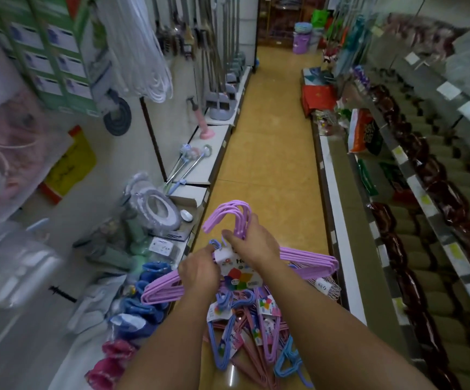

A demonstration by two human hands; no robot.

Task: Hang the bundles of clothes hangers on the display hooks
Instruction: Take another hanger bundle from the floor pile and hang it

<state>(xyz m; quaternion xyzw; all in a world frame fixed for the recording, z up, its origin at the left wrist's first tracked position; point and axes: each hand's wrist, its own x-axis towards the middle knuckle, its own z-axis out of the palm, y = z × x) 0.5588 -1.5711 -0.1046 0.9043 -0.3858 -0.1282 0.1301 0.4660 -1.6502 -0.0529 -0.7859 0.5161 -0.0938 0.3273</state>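
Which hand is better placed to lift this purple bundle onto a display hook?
Right, probably. The right hand already grips the purple bundle just below its hook ends, while the left hand only holds it by the paper label.

I see both my bare forearms reaching forward from the near edge, converging toward the middle. My right hand (252, 244) sits a little farther out, fingers curled and thumb pinching the necks of a purple hanger bundle (307, 258). My left hand (198, 273), just beside it, pinches the bundle's paper label (241, 273).
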